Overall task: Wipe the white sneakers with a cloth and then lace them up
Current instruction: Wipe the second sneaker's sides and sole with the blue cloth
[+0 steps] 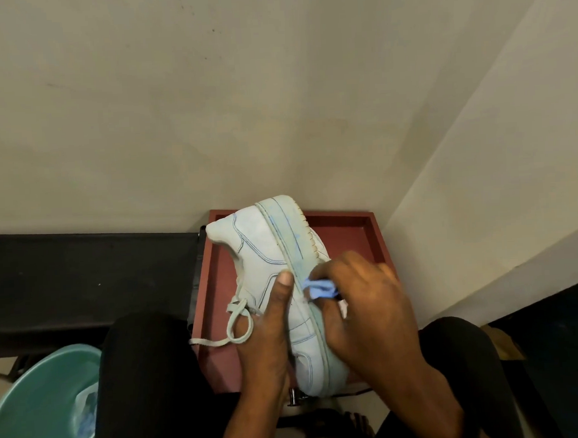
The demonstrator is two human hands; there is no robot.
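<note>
A white sneaker (266, 250) is held on its side above a red tray (348, 229), heel away from me and sole edge facing right. My left hand (266, 327) grips its upper, thumb lying along the side near the sole. A loose white lace (236, 325) hangs from the eyelets to the left. My right hand (365, 302) pinches a small blue cloth (318, 289) against the sole's rim, which carries blue smears.
A teal basin (33, 406) with a pale cloth inside sits on the floor at lower left. A black bench or shelf (83, 273) runs along the left wall. My knees in black trousers flank the tray. Beige walls meet in a corner behind.
</note>
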